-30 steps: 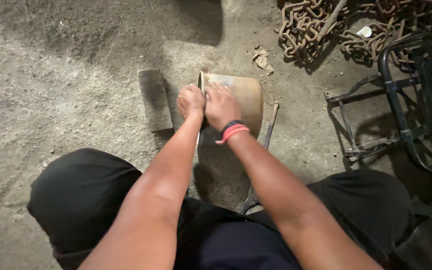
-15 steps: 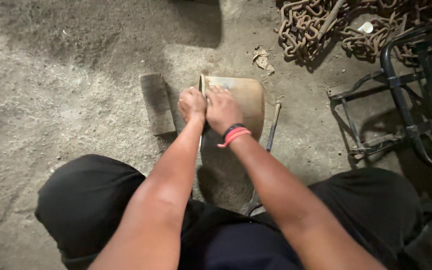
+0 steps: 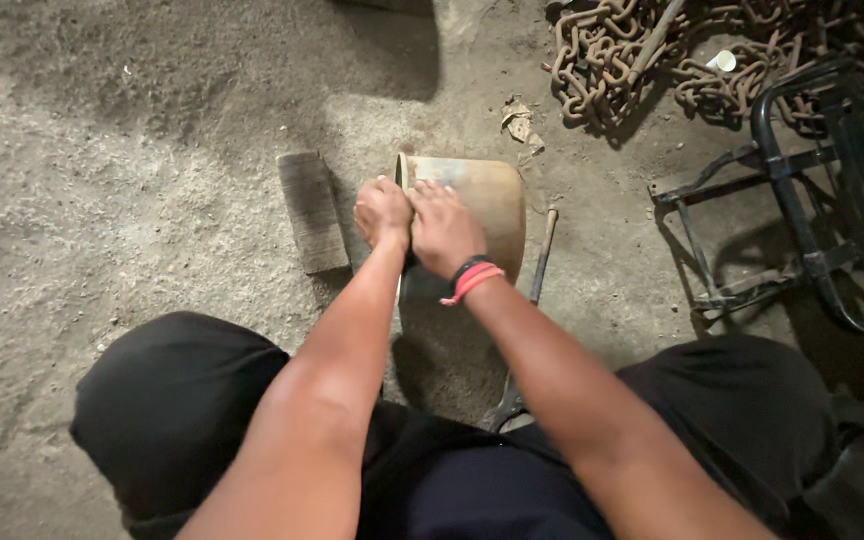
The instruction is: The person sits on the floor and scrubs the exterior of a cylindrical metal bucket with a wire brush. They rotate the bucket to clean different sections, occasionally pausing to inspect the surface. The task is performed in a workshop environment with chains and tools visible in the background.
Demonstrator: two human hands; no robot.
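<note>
Rusty tan metal cylinder (image 3: 472,215) lies on the sandy floor (image 3: 132,200) before the knees; left hand (image 3: 382,212) fisted against its rim, right hand (image 3: 444,232) pressing flat on top. Keep steady downward pressure so it cannot roll

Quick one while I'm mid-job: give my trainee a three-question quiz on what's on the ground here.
1. True or false: both hands rest on the curved metal piece.
2. What lies just left of the left hand? A) flat block B) chain C) cup
3. What does the right hand wear at the wrist?

Key: 1 true. 2 A, the flat block. 3 black and red wristbands.
</note>
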